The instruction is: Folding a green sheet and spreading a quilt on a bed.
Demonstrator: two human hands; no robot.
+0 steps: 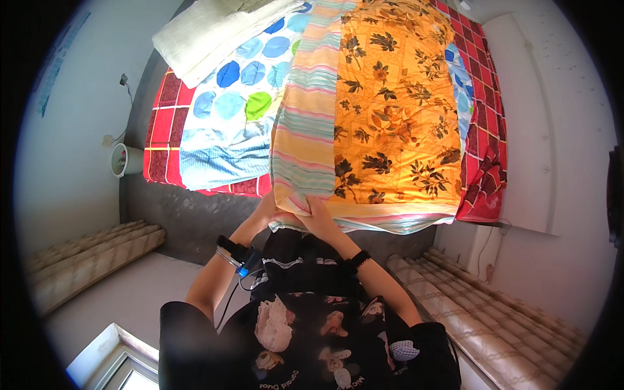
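Wearing a black short-sleeved top printed with cartoon animal figures and a white line across the chest, a black band with a small blue device and dangling cable at the left wrist, a dark band at the right.

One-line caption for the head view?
Both hands, left hand and right hand, grip the near edge of an orange floral quilt on the bed.

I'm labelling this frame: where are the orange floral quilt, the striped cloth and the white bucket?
orange floral quilt (396, 117): head view, middle of its flowered top.
striped cloth (305, 136): head view, centre of the striped band.
white bucket (123, 159): head view, its outer wall.
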